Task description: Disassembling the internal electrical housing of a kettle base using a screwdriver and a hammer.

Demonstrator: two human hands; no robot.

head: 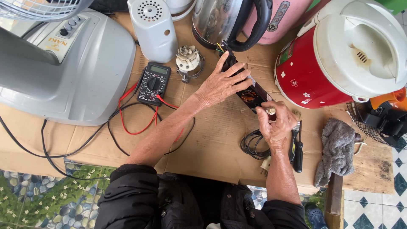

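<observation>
From my remote seat I see a long black part [250,95] lying on the cardboard sheet [212,144], just left of the red rice cooker [313,76]. Its long axis runs on a slant, from the far end up near the steel kettle [220,21], where coloured wire ends show, down toward the person and to the right, closer to the cooker's base. My left hand [220,85] lies flat over the far half of the part, fingers spread across it and pressing it down rather than closed round it. My right hand [275,125] sits at the near end of the part, curled shut around a small tool with a pale tip [269,111]; the tip meets the part's near end, and I cannot tell just what kind of tool it is. So the part lies between the two hands, under the left and ahead of the right. Left of the cooker and beyond the left hand, a black multimeter [153,83] rests with its red lead [135,118] and black lead looping over the cardboard. A small round motor piece [188,61] stands between the meter and the kettle. A coiled black cord [253,144] with a pale plug lies by the right wrist, a screwdriver [299,148] just right of it, and a grey rag [337,148] below the cooker.
</observation>
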